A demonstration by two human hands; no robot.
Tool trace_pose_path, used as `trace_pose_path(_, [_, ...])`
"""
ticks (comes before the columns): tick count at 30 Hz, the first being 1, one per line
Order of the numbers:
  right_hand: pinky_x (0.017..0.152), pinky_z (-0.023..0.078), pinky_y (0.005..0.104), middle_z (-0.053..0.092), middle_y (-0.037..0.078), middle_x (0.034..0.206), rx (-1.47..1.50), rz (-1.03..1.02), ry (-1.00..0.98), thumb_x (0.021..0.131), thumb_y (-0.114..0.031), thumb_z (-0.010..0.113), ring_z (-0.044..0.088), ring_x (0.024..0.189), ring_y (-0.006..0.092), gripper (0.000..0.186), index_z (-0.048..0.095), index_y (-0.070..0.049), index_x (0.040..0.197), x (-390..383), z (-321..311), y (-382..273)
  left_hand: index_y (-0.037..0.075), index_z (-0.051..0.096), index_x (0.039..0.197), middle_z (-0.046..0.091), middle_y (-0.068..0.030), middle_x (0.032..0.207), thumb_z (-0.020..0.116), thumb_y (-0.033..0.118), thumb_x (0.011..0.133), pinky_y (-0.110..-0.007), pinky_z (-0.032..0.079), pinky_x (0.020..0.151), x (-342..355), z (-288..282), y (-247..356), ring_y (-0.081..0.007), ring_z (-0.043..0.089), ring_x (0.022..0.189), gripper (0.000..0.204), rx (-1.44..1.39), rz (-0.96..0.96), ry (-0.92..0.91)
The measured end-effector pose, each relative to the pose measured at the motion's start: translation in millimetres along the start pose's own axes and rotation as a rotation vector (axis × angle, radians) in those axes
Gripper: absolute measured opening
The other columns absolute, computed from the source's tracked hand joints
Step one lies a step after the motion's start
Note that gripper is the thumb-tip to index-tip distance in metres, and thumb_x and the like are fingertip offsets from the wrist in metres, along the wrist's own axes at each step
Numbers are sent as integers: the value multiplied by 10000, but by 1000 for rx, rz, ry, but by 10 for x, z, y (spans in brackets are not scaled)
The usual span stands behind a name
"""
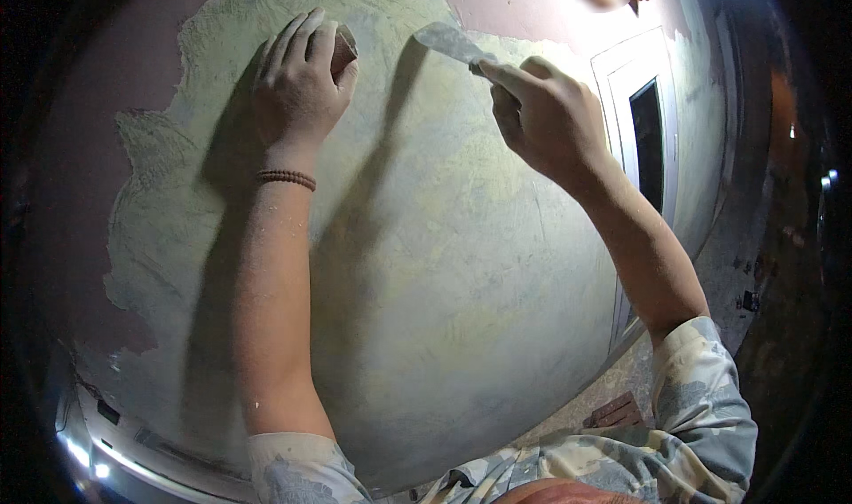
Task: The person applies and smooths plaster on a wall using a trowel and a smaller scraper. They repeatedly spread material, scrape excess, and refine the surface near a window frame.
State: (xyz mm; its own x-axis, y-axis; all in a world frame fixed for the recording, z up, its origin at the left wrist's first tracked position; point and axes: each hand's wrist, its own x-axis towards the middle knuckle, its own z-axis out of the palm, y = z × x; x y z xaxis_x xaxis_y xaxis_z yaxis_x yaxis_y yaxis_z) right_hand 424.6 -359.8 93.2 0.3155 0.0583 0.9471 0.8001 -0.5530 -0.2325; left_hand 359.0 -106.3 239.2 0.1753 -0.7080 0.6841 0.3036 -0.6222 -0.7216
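Observation:
A wall with pale greenish-white patchy plaster stands in front of me. High on its left part, my left hand, dusted white, is closed round a small brown sanding block, partly hidden by the fingers. To the right, my right hand grips a putty knife by its handle. Its flat grey blade points left, close to the wall; whether it touches cannot be told. Both arms are raised and cast long shadows on the plaster.
Old mauve paint borders the plaster at the left and top. A white-framed opening with a dark pane is at the right, under a bright glare. Beyond the wall's lower edge lies a brown slab-like thing.

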Motion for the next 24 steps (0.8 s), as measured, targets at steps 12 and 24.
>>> trace_pose_path(12, [574,598,377,728,128,842,-3,-48,62,959,-138,632,733,684,225,288,790,-181,1196,83,44,-18,135,625,1332,633,-101,1428,781,256,883,-451,467,1157,-10,8,-6,-302,582,1348,490,-24,0,-27])
trace_pose_path(24, [609,582,334,746,95,816,35,-70,131,972,-126,696,702,677,157,220,797,-111,1166,112,102,-53,163,627,1288,653,-62,1393,807,345,856,-405,497,1140,-20,6,-17,-241,603,1324,502,44,-10,-28])
